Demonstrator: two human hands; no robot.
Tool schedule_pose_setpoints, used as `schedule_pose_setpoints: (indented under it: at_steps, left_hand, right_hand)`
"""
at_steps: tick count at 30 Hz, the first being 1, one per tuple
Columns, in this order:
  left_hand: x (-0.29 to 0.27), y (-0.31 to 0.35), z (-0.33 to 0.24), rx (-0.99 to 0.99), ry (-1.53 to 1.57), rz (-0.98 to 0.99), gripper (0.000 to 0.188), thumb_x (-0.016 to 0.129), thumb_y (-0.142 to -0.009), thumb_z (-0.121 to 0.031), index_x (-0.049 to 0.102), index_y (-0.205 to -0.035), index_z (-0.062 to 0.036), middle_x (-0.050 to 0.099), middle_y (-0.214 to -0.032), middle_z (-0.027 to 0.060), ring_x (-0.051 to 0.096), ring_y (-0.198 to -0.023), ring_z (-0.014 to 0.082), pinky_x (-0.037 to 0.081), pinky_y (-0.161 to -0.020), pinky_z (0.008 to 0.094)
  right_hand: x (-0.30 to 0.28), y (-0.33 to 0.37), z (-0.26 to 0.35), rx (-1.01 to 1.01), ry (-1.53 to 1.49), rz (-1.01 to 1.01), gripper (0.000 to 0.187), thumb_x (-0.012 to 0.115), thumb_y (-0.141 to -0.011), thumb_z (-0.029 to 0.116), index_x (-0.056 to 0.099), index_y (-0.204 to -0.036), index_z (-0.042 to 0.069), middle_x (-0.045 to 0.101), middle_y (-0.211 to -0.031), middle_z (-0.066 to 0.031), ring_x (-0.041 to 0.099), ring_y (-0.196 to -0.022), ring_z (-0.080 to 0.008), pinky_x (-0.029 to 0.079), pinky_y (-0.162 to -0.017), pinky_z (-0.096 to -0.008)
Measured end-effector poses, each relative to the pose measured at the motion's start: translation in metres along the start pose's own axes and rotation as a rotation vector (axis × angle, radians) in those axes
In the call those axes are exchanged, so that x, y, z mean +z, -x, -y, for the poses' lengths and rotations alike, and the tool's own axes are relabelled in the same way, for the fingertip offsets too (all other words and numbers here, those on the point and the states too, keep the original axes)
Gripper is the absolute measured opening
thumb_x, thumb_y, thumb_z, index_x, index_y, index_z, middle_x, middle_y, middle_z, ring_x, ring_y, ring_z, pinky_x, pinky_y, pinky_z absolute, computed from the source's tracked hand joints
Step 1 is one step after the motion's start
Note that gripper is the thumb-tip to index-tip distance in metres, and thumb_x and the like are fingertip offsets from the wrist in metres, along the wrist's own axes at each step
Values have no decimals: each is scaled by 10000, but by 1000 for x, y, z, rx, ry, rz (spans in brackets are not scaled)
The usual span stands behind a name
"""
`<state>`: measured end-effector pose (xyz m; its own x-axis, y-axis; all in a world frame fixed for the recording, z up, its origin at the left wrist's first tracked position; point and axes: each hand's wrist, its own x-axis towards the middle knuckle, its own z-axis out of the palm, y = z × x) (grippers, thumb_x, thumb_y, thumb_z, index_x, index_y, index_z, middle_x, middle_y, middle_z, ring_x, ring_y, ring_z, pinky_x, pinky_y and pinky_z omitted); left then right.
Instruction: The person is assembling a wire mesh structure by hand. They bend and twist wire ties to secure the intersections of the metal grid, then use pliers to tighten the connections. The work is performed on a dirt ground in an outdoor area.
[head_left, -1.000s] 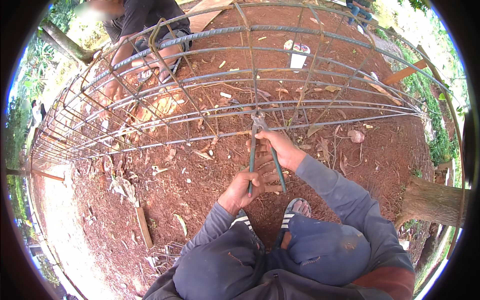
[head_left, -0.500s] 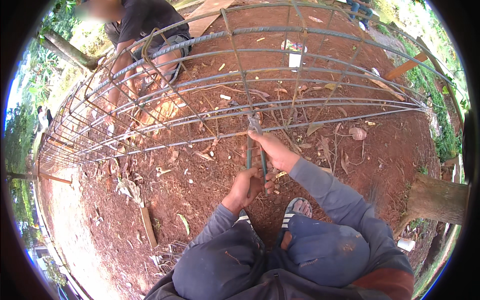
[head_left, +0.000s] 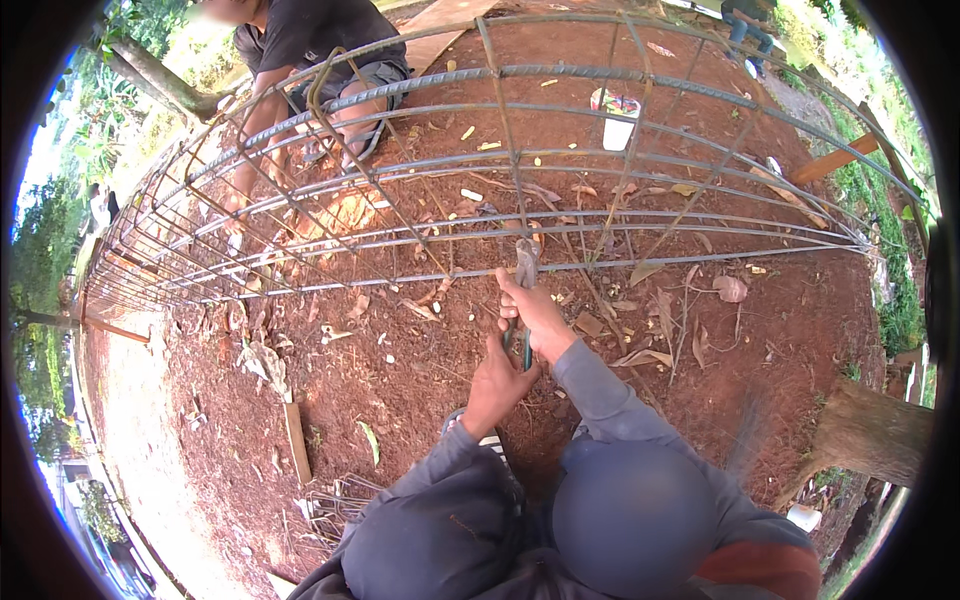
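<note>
Steel pincers with green handles (head_left: 527, 352) point away from me, their metal head (head_left: 527, 262) at the near lower bars of a rebar cage (head_left: 590, 72). My right hand (head_left: 537, 318) is wrapped round the handles just behind the head. Lower down, my left hand (head_left: 497, 385) closes on the handle ends, and its fingers are partly hidden. What the jaws grip, if anything, is too small to make out.
Across the cage at the left, another person (head_left: 330, 40) crouches with hands near the bars. A white bucket (head_left: 618, 130) stands beyond it. Bent steel pieces (head_left: 340, 505) and a wooden stick (head_left: 297, 442) lie at my left; a tree trunk (head_left: 870, 435) is at right.
The pincers' handles have come closer together, and their head has drawn slightly toward me. My right hand has moved with them. My knees have risen, and the view has shifted a little.
</note>
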<state>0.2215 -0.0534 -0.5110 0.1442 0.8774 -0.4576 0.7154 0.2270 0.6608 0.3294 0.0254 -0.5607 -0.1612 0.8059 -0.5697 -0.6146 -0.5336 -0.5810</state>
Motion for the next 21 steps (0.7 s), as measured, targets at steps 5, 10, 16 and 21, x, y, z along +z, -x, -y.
schedule_pose_setpoints:
  at_steps: [5, 10, 16, 21]
  left_hand:
    - [-24, -11, 14, -172, 1044, 730, 583, 736, -871, -424, 533, -1231, -13, 683, -1070, 142, 672, -1056, 305, 523, -967, 438]
    - [33, -24, 43, 47, 1600, 1090, 431, 735, -865, -449, 551, -1027, -94, 655, -1165, 171, 660, -1093, 356, 431, -1059, 583]
    - [42, -15, 44, -51, 1642, 913, 338, 687, -898, -401, 511, -918, -113, 648, -1075, 152, 690, -949, 338, 557, -884, 523]
    - [22, -18, 43, -60, 802, 273, 413, 769, -822, -378, 545, -846, -31, 631, -698, 66, 657, -562, 241, 514, -500, 321]
  right_hand:
    - [-25, -1, 14, 185, -403, 514, 292, 648, -964, 400, 517, -894, 149, 328, -641, 104, 387, -562, -47, 403, -560, -268]
    - [-34, -20, -9, 236, -737, 890, 357, 594, -958, 487, 499, -973, 143, 353, -650, 104, 424, -571, -25, 469, -574, -281]
    - [-43, -25, -16, 173, -758, 934, 378, 592, -960, 472, 530, -1083, 121, 475, -711, 61, 580, -672, -73, 571, -675, -352]
    - [-17, 22, 10, 66, -66, 188, 432, 716, -913, 385, 566, -1174, 75, 595, -816, -6, 622, -700, -149, 581, -705, -357]
